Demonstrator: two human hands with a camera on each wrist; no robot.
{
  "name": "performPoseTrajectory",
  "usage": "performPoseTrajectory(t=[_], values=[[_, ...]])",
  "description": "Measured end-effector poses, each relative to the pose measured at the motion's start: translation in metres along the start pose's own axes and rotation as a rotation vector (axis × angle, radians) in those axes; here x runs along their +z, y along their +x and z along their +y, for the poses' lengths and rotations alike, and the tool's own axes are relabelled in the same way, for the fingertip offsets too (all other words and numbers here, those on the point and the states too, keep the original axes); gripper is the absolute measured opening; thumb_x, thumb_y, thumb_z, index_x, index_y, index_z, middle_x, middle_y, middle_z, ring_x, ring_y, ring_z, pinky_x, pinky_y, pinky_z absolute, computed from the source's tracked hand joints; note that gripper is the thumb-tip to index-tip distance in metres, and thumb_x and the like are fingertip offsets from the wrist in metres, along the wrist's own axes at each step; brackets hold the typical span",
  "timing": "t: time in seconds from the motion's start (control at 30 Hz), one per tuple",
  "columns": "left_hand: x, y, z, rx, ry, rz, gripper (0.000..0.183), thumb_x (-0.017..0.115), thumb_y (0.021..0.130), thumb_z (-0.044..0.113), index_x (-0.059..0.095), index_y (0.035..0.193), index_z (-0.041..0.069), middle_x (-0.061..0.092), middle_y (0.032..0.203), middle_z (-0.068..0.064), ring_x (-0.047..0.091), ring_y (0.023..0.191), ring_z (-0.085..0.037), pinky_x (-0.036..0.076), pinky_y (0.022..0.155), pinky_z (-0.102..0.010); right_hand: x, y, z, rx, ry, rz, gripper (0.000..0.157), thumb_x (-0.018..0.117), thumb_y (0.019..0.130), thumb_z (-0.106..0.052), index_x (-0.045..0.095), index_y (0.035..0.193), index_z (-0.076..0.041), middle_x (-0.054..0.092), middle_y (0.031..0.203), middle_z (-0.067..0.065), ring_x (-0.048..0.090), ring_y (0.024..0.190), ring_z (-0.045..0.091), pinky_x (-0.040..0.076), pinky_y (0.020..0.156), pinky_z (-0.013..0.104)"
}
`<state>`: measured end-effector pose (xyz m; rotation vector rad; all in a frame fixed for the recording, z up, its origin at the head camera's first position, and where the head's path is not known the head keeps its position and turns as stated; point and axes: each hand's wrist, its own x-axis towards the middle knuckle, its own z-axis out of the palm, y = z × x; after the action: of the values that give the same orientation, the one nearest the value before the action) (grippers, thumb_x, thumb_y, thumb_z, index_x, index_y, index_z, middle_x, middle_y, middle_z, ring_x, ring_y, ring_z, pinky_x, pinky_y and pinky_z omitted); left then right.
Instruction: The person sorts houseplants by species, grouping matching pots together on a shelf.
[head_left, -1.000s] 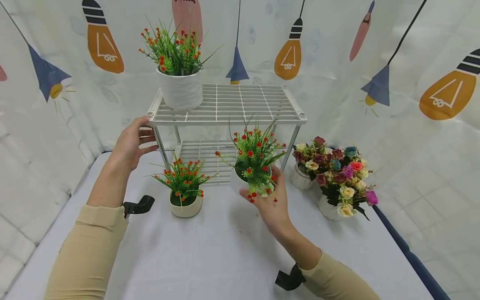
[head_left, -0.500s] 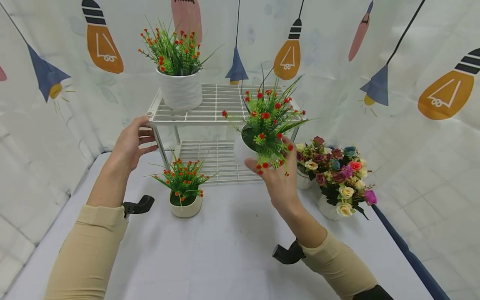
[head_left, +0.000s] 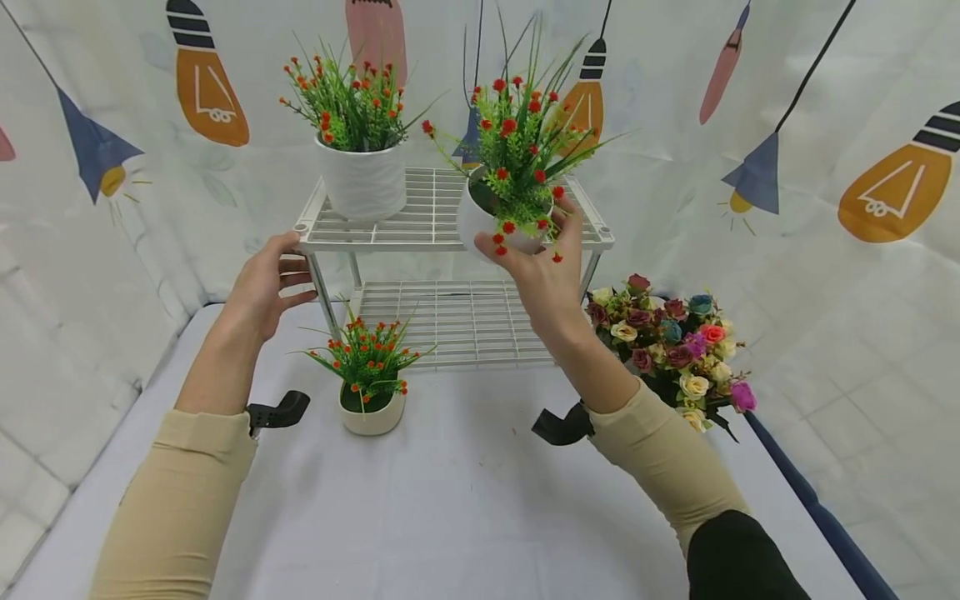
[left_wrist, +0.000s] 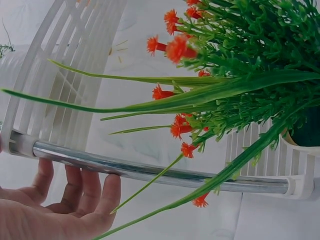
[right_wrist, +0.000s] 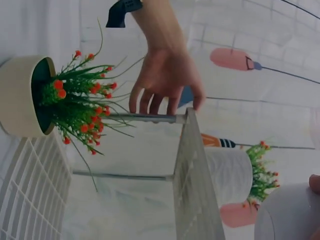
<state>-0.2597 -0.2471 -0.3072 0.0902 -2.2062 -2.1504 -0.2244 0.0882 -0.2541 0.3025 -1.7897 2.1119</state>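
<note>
My right hand (head_left: 551,267) grips a round white pot of red-flowered greenery (head_left: 474,218), tilted toward me, at the upper tier of a white two-tier wire rack (head_left: 420,247). Whether the pot touches the rack cannot be told. The right wrist view shows this white pot (right_wrist: 285,215) at its lower right corner. My left hand (head_left: 258,287) touches the rack's front left post with extended fingers; in the left wrist view its fingertips (left_wrist: 111,187) meet the metal post (left_wrist: 150,172). Another white pot with orange-red flowers (head_left: 365,183) stands on the upper tier's left side.
A cream pot with orange flowers (head_left: 372,417) stands on the white-covered table (head_left: 420,517), before the rack's lower tier (head_left: 450,321). Rose arrangements (head_left: 693,358) sit right of the rack, partly behind my right forearm. A printed curtain (head_left: 667,167) hangs behind.
My right hand has lifted the white potted plant from in front of the lower tier to the height of the upper tier. My left hand and the rack have stayed put.
</note>
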Motion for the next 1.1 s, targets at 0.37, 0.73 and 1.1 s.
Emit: performPoseTrajectory(t=[0.37, 0.73, 1.1], values=[[0.001, -0.001, -0.001, 0.005, 0.013, -0.006, 0.05, 0.045, 0.103, 0.061, 0.053, 0.125, 0.017, 0.045, 0.119, -0.006, 0.049, 0.107, -0.019, 0.039, 0.104, -0.051, 0.025, 0.036, 0.014, -0.003, -0.114, 0.009, 0.091, 0.093, 0.077, -0.014, 0.035, 0.146, -0.013, 0.041, 0.135, 0.006, 0.051, 0.118, 0.024, 0.054, 0.089, 0.036], [0.001, -0.002, 0.0, 0.006, 0.008, 0.006, 0.049, 0.046, 0.103, 0.061, 0.053, 0.124, 0.017, 0.045, 0.119, -0.005, 0.05, 0.108, -0.02, 0.042, 0.102, -0.048, 0.049, 0.07, 0.023, 0.074, -0.305, 0.057, 0.09, 0.092, 0.078, -0.016, 0.036, 0.148, -0.014, 0.038, 0.143, 0.005, 0.049, 0.121, 0.02, 0.051, 0.092, 0.031], [0.001, -0.001, 0.0, 0.011, 0.003, 0.001, 0.049, 0.046, 0.103, 0.059, 0.053, 0.123, 0.015, 0.046, 0.118, -0.005, 0.05, 0.107, -0.019, 0.045, 0.097, -0.043, 0.058, 0.09, 0.026, 0.167, -0.472, -0.011, 0.096, 0.091, 0.08, -0.031, 0.03, 0.153, -0.015, 0.032, 0.152, 0.004, 0.045, 0.129, 0.019, 0.047, 0.097, 0.03]])
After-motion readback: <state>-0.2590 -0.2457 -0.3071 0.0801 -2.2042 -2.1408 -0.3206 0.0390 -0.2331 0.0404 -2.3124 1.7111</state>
